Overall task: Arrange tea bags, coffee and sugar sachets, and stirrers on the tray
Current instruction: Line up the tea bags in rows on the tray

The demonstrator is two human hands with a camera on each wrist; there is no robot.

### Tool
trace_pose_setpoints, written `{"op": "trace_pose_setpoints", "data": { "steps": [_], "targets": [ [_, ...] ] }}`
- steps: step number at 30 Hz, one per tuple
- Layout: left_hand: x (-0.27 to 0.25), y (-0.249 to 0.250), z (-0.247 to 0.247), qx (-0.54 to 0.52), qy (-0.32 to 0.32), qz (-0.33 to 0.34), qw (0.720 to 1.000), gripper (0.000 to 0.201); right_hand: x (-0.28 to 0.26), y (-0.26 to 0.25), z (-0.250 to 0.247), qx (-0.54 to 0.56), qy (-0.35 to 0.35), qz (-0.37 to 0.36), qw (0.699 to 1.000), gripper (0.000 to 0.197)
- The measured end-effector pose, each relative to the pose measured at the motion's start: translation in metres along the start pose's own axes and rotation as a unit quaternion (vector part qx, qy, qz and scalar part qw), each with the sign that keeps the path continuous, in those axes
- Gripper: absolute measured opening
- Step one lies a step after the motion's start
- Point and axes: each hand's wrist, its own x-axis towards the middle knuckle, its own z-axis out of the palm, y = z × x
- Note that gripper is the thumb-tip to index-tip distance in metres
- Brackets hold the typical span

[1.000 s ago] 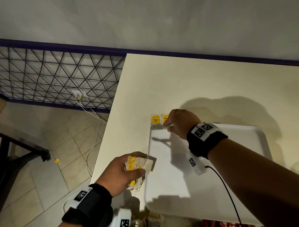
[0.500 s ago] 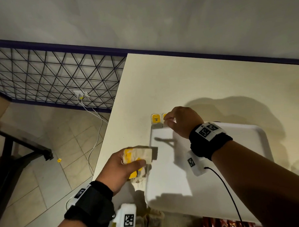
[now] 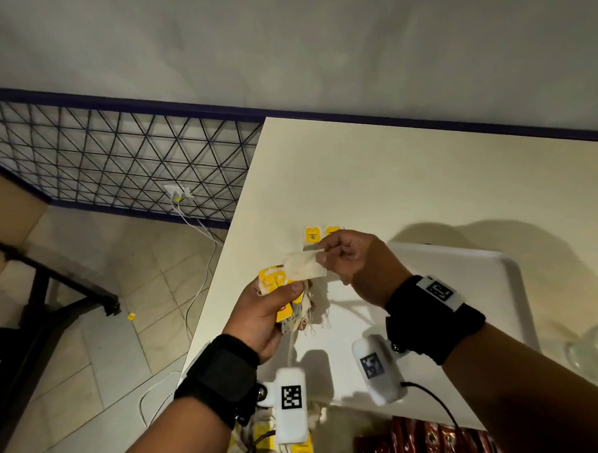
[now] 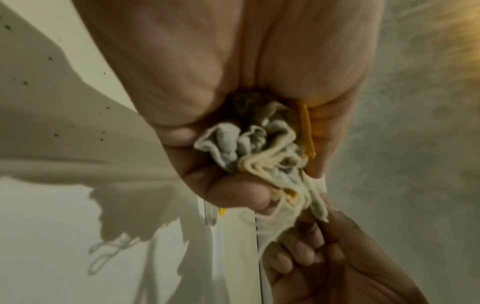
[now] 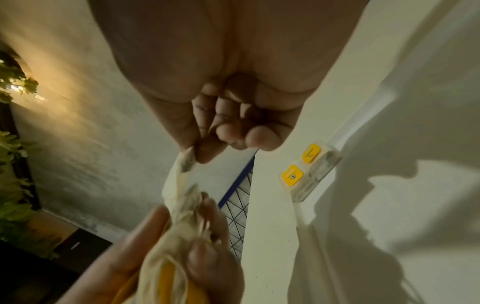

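Note:
My left hand (image 3: 276,295) grips a bunch of tea bags (image 3: 279,285) with yellow tags and loose strings, held over the tray's left edge; the bunch (image 4: 259,152) fills the palm in the left wrist view. My right hand (image 3: 329,255) pinches one pale tea bag (image 3: 304,265) at the top of that bunch, its edge caught between thumb and forefinger (image 5: 189,160). Two tea bags with yellow tags (image 3: 322,234) lie side by side at the far left corner of the white tray (image 3: 482,287); they show as a pair of tea bags (image 5: 303,166) in the right wrist view.
The tray lies on a cream table (image 3: 391,174) against a wall. More yellow-tagged tea bags (image 3: 300,449) and red patterned sachets (image 3: 437,439) lie at the near table edge. A clear glass object (image 3: 591,350) stands right of the tray. Left of the table are a floor drop and a wire grille (image 3: 116,165).
My right hand left the two bags at the tray corner and came back to the bunch, pinching one bag. My left hand lifted the bunch up toward it.

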Motion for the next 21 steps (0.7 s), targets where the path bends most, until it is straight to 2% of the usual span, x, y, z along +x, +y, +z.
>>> {"op": "trace_pose_setpoints", "data": {
  "steps": [7, 12, 17, 19, 21],
  "targets": [
    [-0.017, 0.001, 0.014, -0.027, -0.006, 0.021, 0.999, 0.033, -0.019, 0.004, -0.015, -0.007, -0.016, -0.018, 1.0, 0.017],
    [-0.024, 0.003, 0.025, 0.002, -0.023, 0.023, 0.999, 0.037, -0.029, 0.005, -0.013, -0.043, -0.057, -0.008, 0.997, 0.003],
    [-0.029, 0.004, 0.026, 0.007, -0.046, 0.021, 0.999, 0.043, -0.033, 0.005, -0.017, -0.039, -0.053, -0.005, 0.998, 0.034],
    [-0.031, 0.005, 0.025, 0.005, -0.057, 0.016, 0.998, 0.043, -0.033, 0.005, -0.018, -0.013, -0.055, -0.004, 0.998, 0.035],
    [-0.032, 0.007, 0.024, 0.005, -0.066, 0.014, 0.998, 0.043, -0.031, 0.005, -0.019, 0.031, -0.055, 0.002, 0.998, 0.026]
  ]
}}
